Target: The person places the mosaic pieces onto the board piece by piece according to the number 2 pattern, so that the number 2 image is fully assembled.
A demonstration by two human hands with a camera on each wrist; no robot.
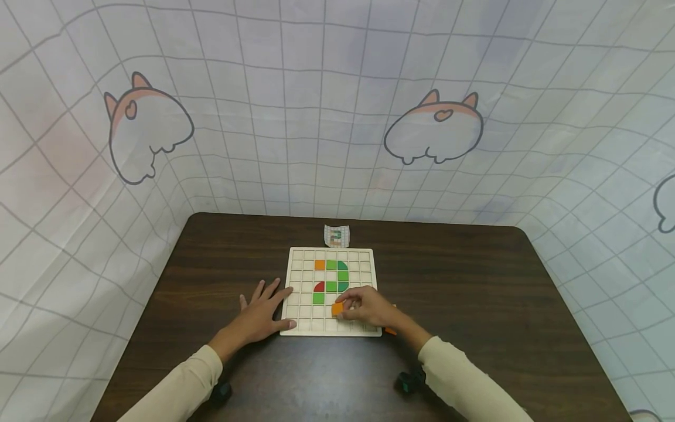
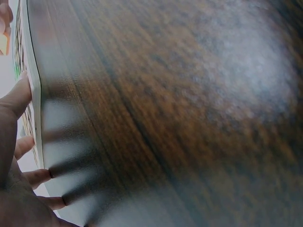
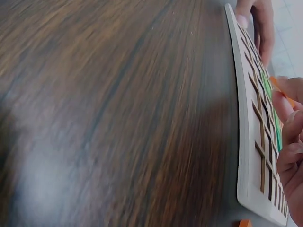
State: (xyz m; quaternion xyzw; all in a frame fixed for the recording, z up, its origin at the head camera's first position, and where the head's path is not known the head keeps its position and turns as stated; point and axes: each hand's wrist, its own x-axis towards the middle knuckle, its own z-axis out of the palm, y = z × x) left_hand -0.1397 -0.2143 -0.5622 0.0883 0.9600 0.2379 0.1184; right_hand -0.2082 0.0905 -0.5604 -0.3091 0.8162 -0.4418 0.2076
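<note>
A cream grid board [image 1: 330, 333] lies on the dark wooden table. My left hand [image 1: 257, 316] rests with spread fingers at its left side, the thumb and a fingertip touching the frame. Over the lower middle squares, my right hand [image 1: 371, 308] pinches an orange square tile [image 1: 337, 309] between thumb and fingers. The right wrist view shows the orange tile [image 3: 282, 91] edge-on above the board. Set in the grid are an orange tile [image 1: 320, 265], a red quarter-round tile [image 1: 319, 286], and several green tiles [image 1: 343, 275], some with a rounded corner.
A small printed card [image 1: 336, 236] with a coloured grid pattern lies behind the board. Loose orange pieces [image 1: 390, 331] lie by the board's lower right corner, partly hidden by the right forearm. A white gridded cloth [image 1: 295, 117] hangs around the table.
</note>
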